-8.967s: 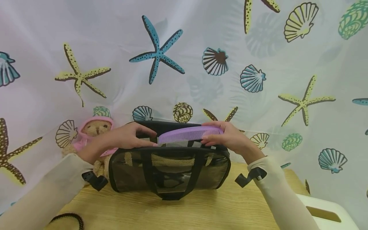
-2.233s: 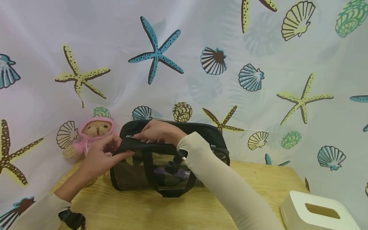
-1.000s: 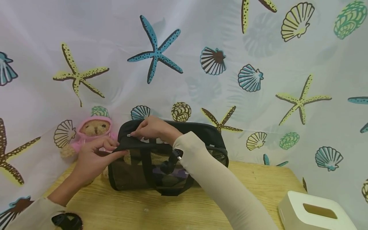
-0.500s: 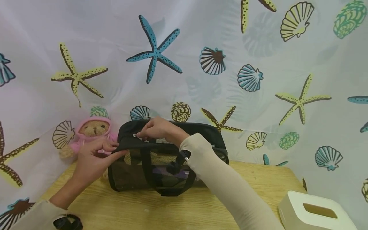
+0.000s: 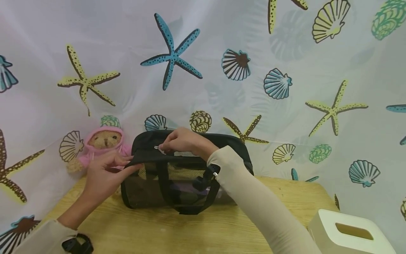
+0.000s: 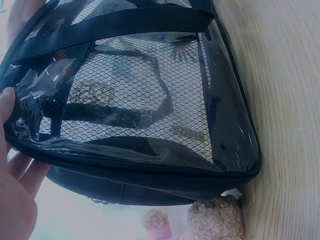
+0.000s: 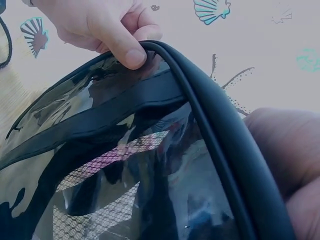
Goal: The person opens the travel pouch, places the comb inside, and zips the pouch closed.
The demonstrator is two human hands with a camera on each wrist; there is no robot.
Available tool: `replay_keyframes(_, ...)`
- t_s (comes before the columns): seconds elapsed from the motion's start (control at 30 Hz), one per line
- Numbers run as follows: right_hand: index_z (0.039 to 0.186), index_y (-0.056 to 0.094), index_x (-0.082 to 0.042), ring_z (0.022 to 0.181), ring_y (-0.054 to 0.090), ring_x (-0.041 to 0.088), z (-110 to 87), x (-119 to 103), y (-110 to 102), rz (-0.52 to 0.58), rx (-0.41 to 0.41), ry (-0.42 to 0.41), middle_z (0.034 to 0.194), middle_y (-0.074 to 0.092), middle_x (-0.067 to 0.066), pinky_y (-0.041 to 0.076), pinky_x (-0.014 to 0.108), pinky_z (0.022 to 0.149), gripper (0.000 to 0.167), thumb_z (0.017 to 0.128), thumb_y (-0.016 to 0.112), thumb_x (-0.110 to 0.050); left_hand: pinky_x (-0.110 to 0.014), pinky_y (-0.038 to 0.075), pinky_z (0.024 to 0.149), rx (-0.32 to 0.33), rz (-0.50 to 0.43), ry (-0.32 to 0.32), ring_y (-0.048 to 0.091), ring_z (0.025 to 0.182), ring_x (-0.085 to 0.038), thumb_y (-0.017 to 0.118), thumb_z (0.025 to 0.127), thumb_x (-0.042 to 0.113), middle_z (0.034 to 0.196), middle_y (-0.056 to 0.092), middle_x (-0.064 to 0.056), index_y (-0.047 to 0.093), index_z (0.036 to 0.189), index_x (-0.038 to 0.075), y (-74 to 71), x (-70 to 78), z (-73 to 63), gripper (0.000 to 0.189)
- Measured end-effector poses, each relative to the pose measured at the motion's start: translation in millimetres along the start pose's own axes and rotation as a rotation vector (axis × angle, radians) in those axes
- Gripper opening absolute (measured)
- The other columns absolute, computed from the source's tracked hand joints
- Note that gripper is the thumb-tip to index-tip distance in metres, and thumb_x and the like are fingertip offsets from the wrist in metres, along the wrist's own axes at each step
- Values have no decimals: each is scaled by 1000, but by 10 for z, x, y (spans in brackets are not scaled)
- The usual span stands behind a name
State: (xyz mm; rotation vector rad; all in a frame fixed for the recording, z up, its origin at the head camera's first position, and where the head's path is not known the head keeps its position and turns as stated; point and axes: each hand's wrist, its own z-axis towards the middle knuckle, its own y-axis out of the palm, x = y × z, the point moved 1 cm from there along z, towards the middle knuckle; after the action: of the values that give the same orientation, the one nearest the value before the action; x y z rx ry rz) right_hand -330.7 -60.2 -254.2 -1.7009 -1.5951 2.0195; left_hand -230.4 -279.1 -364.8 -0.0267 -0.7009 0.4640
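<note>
A black bag (image 5: 142, 194) with clear panels, mesh and a strap handle stands on the table. My left hand (image 5: 103, 174) pinches its top front edge near the left corner, thumb in front and fingers behind. In the left wrist view the fingertips (image 6: 7, 102) lie at that edge. With thumb and forefinger my right hand (image 5: 184, 141) pinches the small silver zipper pull (image 5: 157, 147) on top. Below the right hand, pale mesh shows in the open part. Through the clear front a dim purple shape (image 5: 187, 186) is visible, partly covered by the handle and wrist strap.
A teddy bear (image 5: 106, 140) in a pink hood sits behind the left hand, beside the bag. At the front right stands a white tissue box (image 5: 352, 229) on the wooden table (image 5: 152, 233). A shell-and-starfish printed curtain (image 5: 203, 98) hangs close behind.
Earlier the right hand held a purple comb over the open bag; that comb is gone from the hand. Lately the right hand and zipper pull slid right; the left hand kept its hold.
</note>
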Motion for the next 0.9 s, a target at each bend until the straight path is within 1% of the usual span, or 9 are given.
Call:
replay_keyframes(0.1,106,81,-12,108,68,21,-23,27,-29,19,4,-6,112,75,3,52,46,106,23,102,66,-29,-18,59,64,-6,-4,10,75,84,2,87,69,-15,86,73,15,67,72,3,10,0,5,28)
replay_keyframes(0.23,107,81,-13,102,68,16,-51,77,-72,13,11,3,111,75,2,55,37,95,23,102,66,-30,-17,58,63,-5,-5,-2,74,80,2,87,69,-15,79,71,10,63,69,5,12,-6,-16,31)
replay_keyframes(0.3,106,81,-12,98,68,15,-67,94,-102,15,13,7,109,75,3,56,33,89,23,101,67,-30,-18,59,64,-6,-18,-13,74,80,1,87,69,-15,79,72,8,62,68,5,8,-10,-22,32)
replay_keyframes(0.4,103,81,-12,96,69,15,-89,114,-148,33,22,14,107,76,4,56,30,85,22,100,69,-29,-19,59,64,-5,-28,-14,75,79,-1,86,69,-17,82,73,10,63,69,5,2,-17,-19,33)
replay_keyframes(0.5,103,81,-11,96,71,16,-113,131,-182,50,34,17,106,77,5,58,29,85,21,99,70,-29,-19,59,64,-4,-24,5,75,79,-1,87,67,-18,83,73,11,64,70,6,3,-17,-4,33)
replay_keyframes(0.63,101,82,-11,95,72,15,-136,171,-203,56,51,7,105,78,5,59,28,85,20,98,72,-29,-19,59,63,-9,-23,7,75,78,-2,87,67,-17,85,74,13,66,71,7,8,-9,4,32)
replay_keyframes(0.8,100,82,-10,95,73,13,-166,213,-245,63,35,-24,105,79,5,60,27,86,20,98,72,-28,-17,56,59,-4,-13,2,74,72,-2,87,68,-17,84,74,14,64,70,6,2,-33,-8,32)
replay_keyframes(0.9,98,81,-9,95,73,14,-207,248,-292,68,29,-25,103,78,5,60,27,86,21,98,72,-28,-16,52,54,-2,-7,6,72,66,-3,87,68,-17,82,74,13,63,69,7,1,-51,-19,34)
